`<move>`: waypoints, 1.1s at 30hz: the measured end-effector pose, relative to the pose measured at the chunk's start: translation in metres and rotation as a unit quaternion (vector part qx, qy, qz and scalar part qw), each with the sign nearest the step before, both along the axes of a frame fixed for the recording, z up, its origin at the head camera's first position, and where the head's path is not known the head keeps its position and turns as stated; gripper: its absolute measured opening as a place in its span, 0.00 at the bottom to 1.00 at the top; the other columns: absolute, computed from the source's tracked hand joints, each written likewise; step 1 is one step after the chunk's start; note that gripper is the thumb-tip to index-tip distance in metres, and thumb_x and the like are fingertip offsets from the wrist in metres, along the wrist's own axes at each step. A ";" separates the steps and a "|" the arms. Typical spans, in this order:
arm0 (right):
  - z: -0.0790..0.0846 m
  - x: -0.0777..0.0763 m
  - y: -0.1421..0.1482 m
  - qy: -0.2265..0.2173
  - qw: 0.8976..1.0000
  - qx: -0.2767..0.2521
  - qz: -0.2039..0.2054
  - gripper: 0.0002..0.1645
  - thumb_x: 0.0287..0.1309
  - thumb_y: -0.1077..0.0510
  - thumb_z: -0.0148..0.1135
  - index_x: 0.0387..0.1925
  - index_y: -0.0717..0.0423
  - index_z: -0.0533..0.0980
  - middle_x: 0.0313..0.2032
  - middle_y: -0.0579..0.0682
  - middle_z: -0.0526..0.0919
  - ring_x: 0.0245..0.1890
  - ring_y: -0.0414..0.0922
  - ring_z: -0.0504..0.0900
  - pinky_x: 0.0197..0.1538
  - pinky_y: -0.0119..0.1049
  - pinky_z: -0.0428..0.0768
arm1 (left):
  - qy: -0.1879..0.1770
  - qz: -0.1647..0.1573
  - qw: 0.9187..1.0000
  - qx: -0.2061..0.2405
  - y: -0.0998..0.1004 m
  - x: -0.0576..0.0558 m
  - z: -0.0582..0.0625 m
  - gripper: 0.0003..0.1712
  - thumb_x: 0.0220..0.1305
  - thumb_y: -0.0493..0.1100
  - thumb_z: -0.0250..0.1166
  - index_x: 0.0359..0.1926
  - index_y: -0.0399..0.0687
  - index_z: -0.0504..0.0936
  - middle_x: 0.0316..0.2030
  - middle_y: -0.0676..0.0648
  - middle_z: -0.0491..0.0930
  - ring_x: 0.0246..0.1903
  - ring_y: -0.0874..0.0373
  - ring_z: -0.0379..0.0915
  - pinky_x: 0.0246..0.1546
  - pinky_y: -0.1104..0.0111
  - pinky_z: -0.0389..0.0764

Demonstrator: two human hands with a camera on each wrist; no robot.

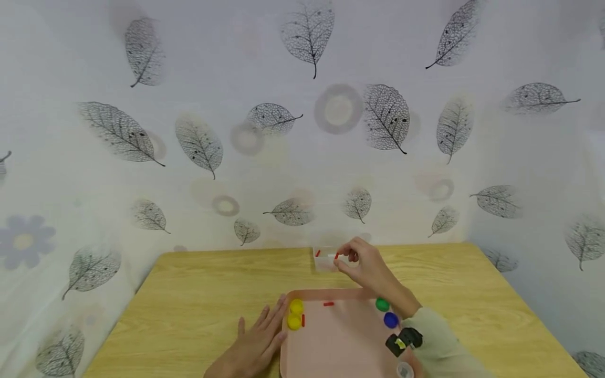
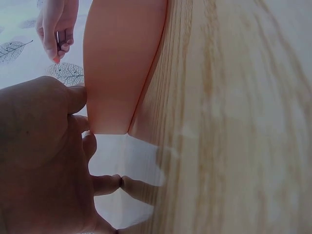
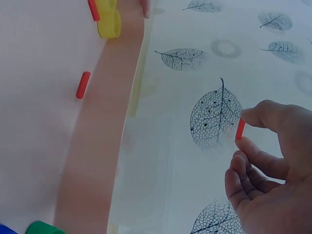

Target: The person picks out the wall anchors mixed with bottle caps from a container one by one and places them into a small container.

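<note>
My right hand (image 1: 366,265) pinches a small red stick (image 3: 240,128) between thumb and index finger, with the other fingers curled in. In the head view it is over a clear container (image 1: 323,266) behind the tray, where another red stick (image 1: 318,253) shows. My left hand (image 1: 257,338) rests against the left side of the pink tray (image 1: 340,349), its fingers fairly straight and touching the outer wall. Inside the tray, one red stick (image 1: 329,304) lies near the far rim and another red stick (image 1: 303,320) beside two yellow round pieces (image 1: 295,314).
A green round piece (image 1: 382,304) and a blue one (image 1: 390,319) sit along the tray's right side, with a clear round piece (image 1: 405,370) nearer me. A black wrist camera (image 1: 404,341) is on the right sleeve. The wooden table (image 1: 189,299) meets a leaf-patterned backdrop (image 1: 293,157).
</note>
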State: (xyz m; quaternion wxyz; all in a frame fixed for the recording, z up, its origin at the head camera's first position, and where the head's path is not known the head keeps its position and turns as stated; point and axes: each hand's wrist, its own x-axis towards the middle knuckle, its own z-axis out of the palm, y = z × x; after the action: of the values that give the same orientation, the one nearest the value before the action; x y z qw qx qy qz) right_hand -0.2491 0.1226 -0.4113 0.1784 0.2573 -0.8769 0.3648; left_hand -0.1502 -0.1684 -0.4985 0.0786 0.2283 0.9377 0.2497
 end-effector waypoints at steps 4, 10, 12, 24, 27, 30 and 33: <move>-0.001 -0.013 0.002 0.003 1.000 0.004 -0.010 0.10 0.51 0.57 0.70 0.34 0.57 0.80 0.29 0.49 0.76 0.27 0.43 0.71 0.31 0.33 0.73 | 0.008 -0.003 1.000 0.000 0.000 0.000 0.001 0.33 0.74 0.62 0.32 0.75 0.66 0.36 0.74 0.58 0.37 0.70 0.40 0.42 0.48 0.23 0.32; -0.007 -0.032 0.003 -0.005 1.000 -0.010 -0.015 0.09 0.52 0.58 0.69 0.34 0.58 0.80 0.29 0.53 0.77 0.26 0.42 0.71 0.31 0.35 0.73 | 0.000 -0.001 1.000 0.005 0.000 0.000 0.002 0.33 0.74 0.62 0.32 0.75 0.66 0.37 0.74 0.59 0.36 0.70 0.41 0.42 0.48 0.23 0.33; -0.012 -0.038 0.003 -0.014 1.000 -0.014 -0.016 0.10 0.53 0.58 0.69 0.35 0.60 0.80 0.30 0.54 0.77 0.27 0.42 0.71 0.31 0.36 0.73 | -0.002 -0.002 1.000 0.002 0.000 0.001 0.001 0.33 0.74 0.62 0.32 0.75 0.66 0.37 0.74 0.59 0.36 0.70 0.41 0.43 0.47 0.22 0.33; -0.034 -0.072 0.004 -0.039 0.997 0.006 -0.060 0.10 0.54 0.56 0.68 0.34 0.60 0.79 0.32 0.56 0.78 0.29 0.44 0.73 0.35 0.39 0.74 | 0.000 -0.001 1.000 0.003 -0.001 0.001 -0.001 0.33 0.74 0.63 0.32 0.75 0.68 0.37 0.74 0.60 0.36 0.70 0.41 0.42 0.47 0.22 0.33; -0.038 -0.078 0.002 -0.048 0.997 0.021 -0.063 0.10 0.55 0.57 0.67 0.34 0.61 0.79 0.32 0.55 0.77 0.30 0.45 0.74 0.36 0.40 0.75 | 0.008 -0.002 1.000 0.006 -0.001 0.000 -0.002 0.33 0.74 0.62 0.33 0.75 0.67 0.37 0.74 0.59 0.36 0.70 0.41 0.43 0.47 0.22 0.34; -0.041 -0.082 0.000 -0.063 0.996 0.029 -0.061 0.10 0.56 0.58 0.67 0.35 0.62 0.79 0.33 0.55 0.77 0.31 0.46 0.75 0.37 0.41 0.76 | 0.008 -0.004 1.000 0.009 -0.001 0.000 -0.002 0.33 0.74 0.61 0.33 0.75 0.66 0.37 0.74 0.59 0.36 0.70 0.41 0.44 0.47 0.22 0.35; -0.043 -0.086 -0.002 -0.074 0.995 0.030 -0.063 0.10 0.56 0.58 0.67 0.35 0.62 0.79 0.33 0.55 0.77 0.32 0.46 0.75 0.38 0.42 0.76 | 0.007 -0.004 1.000 0.006 -0.001 0.000 -0.002 0.33 0.74 0.62 0.33 0.75 0.66 0.37 0.74 0.60 0.36 0.70 0.41 0.44 0.47 0.22 0.35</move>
State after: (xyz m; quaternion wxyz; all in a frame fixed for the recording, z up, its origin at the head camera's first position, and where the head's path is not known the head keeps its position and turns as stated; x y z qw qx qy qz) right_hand -0.3346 0.1210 -0.4547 0.1279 0.1793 -0.9127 0.3443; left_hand -0.1507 -0.1692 -0.5004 0.0719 0.2341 0.9359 0.2532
